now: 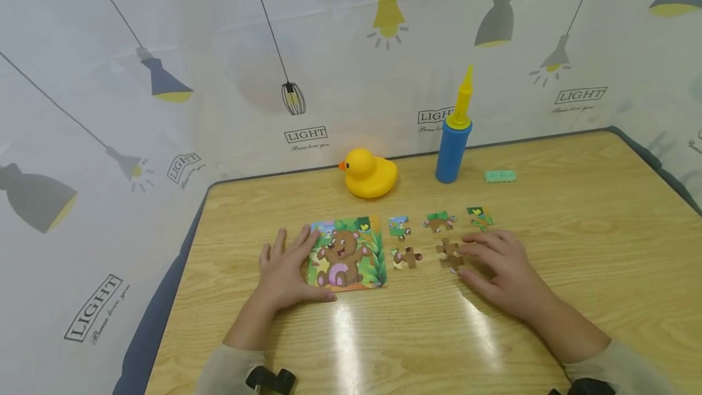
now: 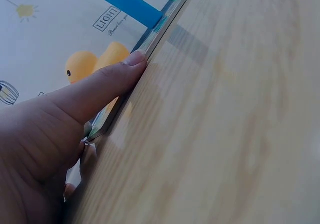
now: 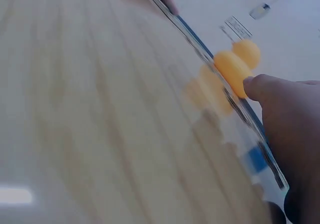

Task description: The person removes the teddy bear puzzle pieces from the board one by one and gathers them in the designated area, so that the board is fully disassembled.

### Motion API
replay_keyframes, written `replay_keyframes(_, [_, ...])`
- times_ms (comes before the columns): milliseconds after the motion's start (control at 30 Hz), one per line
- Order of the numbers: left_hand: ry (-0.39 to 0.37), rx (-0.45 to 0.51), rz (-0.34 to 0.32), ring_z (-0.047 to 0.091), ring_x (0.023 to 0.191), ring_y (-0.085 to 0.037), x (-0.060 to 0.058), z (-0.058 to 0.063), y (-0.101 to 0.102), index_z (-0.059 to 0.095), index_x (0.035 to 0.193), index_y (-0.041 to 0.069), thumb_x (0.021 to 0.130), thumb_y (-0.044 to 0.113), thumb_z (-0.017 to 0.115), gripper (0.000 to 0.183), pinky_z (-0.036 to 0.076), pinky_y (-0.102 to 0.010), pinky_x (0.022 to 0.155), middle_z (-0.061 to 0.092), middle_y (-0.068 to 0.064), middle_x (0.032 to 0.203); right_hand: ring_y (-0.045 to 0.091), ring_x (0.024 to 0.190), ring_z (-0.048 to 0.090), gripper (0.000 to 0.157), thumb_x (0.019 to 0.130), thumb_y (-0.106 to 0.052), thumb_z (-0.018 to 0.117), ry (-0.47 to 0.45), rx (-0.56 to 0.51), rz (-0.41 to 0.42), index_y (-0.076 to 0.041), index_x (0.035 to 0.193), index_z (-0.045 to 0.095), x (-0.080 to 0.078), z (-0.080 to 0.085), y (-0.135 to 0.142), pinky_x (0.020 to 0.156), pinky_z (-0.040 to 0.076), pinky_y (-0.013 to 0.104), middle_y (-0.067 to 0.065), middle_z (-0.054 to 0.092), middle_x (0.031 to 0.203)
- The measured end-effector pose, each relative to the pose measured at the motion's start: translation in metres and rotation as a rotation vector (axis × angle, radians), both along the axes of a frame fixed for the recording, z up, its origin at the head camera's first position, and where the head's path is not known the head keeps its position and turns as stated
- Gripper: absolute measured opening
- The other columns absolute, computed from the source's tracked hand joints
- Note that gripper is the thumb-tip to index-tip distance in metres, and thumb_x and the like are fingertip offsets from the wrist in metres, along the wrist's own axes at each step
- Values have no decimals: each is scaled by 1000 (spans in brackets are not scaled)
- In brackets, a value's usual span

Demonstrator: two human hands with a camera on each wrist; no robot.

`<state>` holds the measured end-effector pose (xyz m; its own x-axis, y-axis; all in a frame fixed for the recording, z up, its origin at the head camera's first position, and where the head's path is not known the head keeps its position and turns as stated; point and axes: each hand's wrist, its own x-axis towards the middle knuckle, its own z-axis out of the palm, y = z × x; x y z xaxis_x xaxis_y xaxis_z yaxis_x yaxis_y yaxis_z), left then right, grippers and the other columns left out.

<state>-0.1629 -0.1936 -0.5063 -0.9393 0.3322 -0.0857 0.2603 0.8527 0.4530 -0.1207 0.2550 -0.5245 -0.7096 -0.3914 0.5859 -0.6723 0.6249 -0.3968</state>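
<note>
My left hand [image 1: 285, 273] rests on the left side of a square bear puzzle board [image 1: 348, 255], fingers spread. Its thumb [image 2: 120, 76] lies along the board's near edge. To the right of the board, my right hand [image 1: 504, 270] is low over the table, fingers bent a little. Those fingertips and the thumb [image 3: 257, 87] are right at the right edge of a brown puzzle piece [image 1: 450, 255]. More loose pieces lie flat around it: a brown one [image 1: 406, 258], a blue-green one [image 1: 400, 228], a green-and-brown one [image 1: 439, 221] and a green corner one [image 1: 480, 217].
Behind the puzzle, a yellow rubber duck [image 1: 370, 175] sits near the table's back edge. A blue hand pump [image 1: 452, 151] with a yellow nozzle stands upright to its right, beside a mint-green toy block [image 1: 500, 176]. A lamp-printed curtain [image 1: 230, 127] hangs behind the wooden table [image 1: 406, 346].
</note>
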Motion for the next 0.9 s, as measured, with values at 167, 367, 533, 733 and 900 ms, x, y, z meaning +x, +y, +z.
replay_keyframes(167, [-3,-8,0,-6,161,-49,-1,0,-1,29,171,25,58,81,90,140,-8,-74,120,16,-1,178,32,118,59,25,87,-17,83,-20,-8,41,-12,110,79,-2,0,-25,101,40,49,10,72,125])
replay_keyframes(367, [-1,-34,-20,-6,160,-50,-1,1,0,26,172,24,60,82,88,139,-7,-76,120,15,-1,179,27,118,58,19,89,-16,83,-34,-12,150,-16,107,80,1,0,-59,99,45,44,7,72,126])
replay_keyframes(533, [-15,-37,-22,-6,161,-50,0,3,0,25,172,24,59,81,89,141,-7,-76,120,14,-1,179,23,108,60,17,89,-16,81,53,-15,220,-14,106,79,2,1,-95,94,49,40,6,71,117])
replay_keyframes(733, [-18,-46,-16,-6,161,-50,0,1,-2,26,172,25,58,82,89,142,-7,-75,120,13,-1,179,14,85,51,17,86,-14,83,103,-5,244,-15,102,80,3,6,-138,76,46,31,-6,61,94])
replay_keyframes(900, [-17,-52,-20,-7,161,-49,-1,0,-1,24,172,26,59,85,86,142,-7,-74,121,13,0,179,13,83,52,16,87,-21,83,73,55,204,-17,103,79,3,6,-162,75,46,31,-9,61,91])
